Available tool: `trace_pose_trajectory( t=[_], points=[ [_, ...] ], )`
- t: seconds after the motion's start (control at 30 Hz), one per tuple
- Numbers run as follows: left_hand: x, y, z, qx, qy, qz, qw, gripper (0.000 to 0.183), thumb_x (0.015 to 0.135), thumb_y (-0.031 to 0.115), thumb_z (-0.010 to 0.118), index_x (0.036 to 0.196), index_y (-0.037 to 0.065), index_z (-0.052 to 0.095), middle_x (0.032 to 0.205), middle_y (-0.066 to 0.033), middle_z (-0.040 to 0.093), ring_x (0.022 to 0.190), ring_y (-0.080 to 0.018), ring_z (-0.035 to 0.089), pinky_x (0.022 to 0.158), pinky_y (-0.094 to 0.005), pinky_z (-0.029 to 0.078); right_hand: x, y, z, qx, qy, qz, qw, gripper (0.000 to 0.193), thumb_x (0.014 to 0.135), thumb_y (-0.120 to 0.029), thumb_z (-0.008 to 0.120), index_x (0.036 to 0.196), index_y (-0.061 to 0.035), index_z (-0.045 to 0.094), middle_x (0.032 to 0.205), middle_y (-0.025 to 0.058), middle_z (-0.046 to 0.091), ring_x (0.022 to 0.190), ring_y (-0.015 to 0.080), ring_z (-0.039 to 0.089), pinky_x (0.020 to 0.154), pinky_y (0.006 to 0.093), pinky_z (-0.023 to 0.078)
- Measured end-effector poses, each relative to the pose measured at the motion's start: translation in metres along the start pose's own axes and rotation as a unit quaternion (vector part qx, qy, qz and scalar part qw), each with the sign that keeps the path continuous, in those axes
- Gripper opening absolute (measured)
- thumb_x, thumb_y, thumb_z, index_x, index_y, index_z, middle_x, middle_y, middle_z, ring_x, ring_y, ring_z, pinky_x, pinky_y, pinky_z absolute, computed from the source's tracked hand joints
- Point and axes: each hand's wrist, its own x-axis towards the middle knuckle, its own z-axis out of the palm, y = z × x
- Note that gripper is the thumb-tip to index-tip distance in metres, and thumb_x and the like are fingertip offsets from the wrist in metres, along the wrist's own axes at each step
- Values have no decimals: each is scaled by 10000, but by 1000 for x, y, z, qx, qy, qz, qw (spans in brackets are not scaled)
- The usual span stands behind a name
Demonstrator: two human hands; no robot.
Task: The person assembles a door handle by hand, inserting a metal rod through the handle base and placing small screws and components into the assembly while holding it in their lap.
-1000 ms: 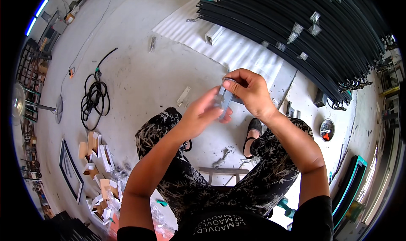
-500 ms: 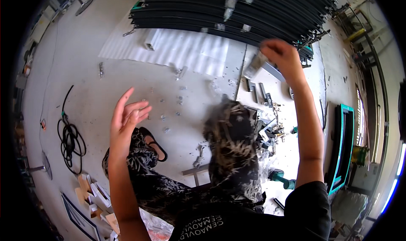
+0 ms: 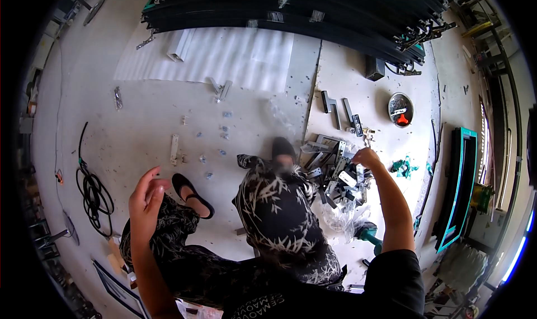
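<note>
My left hand (image 3: 146,198) hovers above my left foot, fingers apart and slightly curled, with nothing in it. My right hand (image 3: 367,159) is over a pile of metal brackets and fittings (image 3: 337,170) on the floor to the right. Its fingers are bunched and point down at the pile; whatever is between them is hidden. Just beyond the pile lie a dark angled bracket (image 3: 331,109) and a bar-shaped fitting (image 3: 351,116). A pale perforated plate (image 3: 174,149) and several small clear packets (image 3: 222,152) rest on the floor in front of me.
A stack of long black profiles (image 3: 235,11) spans the far side, near white foam sheet (image 3: 235,56). At right are a round bowl (image 3: 411,103), a green power tool (image 3: 367,233) and a green-edged black frame (image 3: 460,187). A coiled black hose (image 3: 92,193) lies left.
My right hand has come back from near the black stack to the metal pile; the blurred clear item beside it is gone from view. My left hand has moved slightly lower and left.
</note>
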Motion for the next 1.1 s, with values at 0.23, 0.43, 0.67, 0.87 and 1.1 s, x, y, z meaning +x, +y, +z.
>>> trace_pose_trajectory(
  t=[0.23, 0.43, 0.67, 0.87, 1.1],
  points=[
    [12, -4, 5, 65, -17, -63, 996, 352, 926, 107, 521, 1262, 1, 500, 955, -101, 632, 887, -145, 585, 823, -269, 456, 57, -59, -41, -72, 230, 170, 956, 430, 718, -301, 764, 1044, -78, 596, 1070, 140, 627, 1051, 314, 582, 858, 424, 481],
    [22, 10, 21, 100, -55, -79, 990, 346, 916, 88, 527, 1247, -12, 504, 966, -109, 641, 865, -144, 592, 794, -267, 468, 107, -45, -23, 19, 156, 213, 964, 549, 687, -329, 778, 1117, -70, 556, 1118, 169, 636, 1065, 335, 599, 884, 437, 478],
    [27, 28, 35, 6, -50, -42, 998, 330, 938, 71, 508, 1256, -13, 490, 988, -103, 646, 932, -155, 618, 833, -266, 469, 98, -72, -38, 380, 93, 74, 917, 149, 660, -93, 729, 765, -9, 664, 633, 45, 610, 521, 124, 529, 506, 281, 433],
    [29, 66, 53, -183, -101, 19, 978, 369, 970, 152, 499, 1307, 13, 444, 1065, -121, 621, 1002, -180, 615, 891, -315, 492, -55, -282, -173, 328, 3, -226, 917, 235, 838, -243, 654, 790, -16, 619, 703, 27, 612, 644, 83, 535, 602, 249, 411],
    [-2, 127, 63, -323, -75, 43, 943, 615, 948, 356, 533, 1418, 91, 238, 1354, -147, 404, 1120, -270, 542, 928, -399, 469, -220, -445, -169, 54, 198, -511, 835, 352, 733, -246, 703, 954, 5, 593, 880, 169, 626, 855, 347, 606, 756, 423, 473]
  ],
)
